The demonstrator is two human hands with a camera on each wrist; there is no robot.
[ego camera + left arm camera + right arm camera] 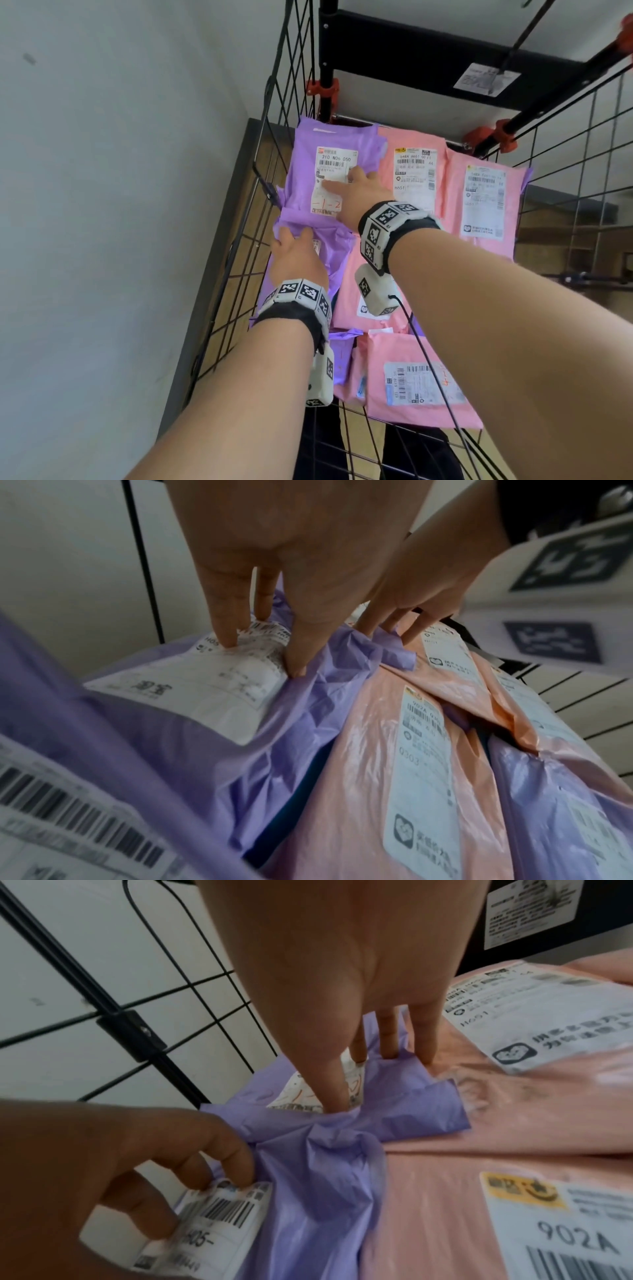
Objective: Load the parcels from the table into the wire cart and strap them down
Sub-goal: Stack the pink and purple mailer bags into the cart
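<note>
Purple and pink parcels fill the wire cart [263, 186]. My right hand [342, 181] presses with straight fingers on the far purple parcel [308, 164], on its white label; the right wrist view shows the fingertips [388, 1047] sunk into the wrinkled film. My left hand [293, 238] rests on the nearer purple parcel [334, 250] by the cart's left wall, its fingertips [227, 637] and thumb pushing on that label. Pink parcels [414, 171] lie to the right, and another [411, 394] is nearest me.
Black posts and a crossbar with a white sticker [486, 80] frame the cart's far end, joined by orange clamps [322, 87]. A white wall [102, 171] runs close along the left. Wire mesh closes the right side, with wooden furniture [565, 222] beyond.
</note>
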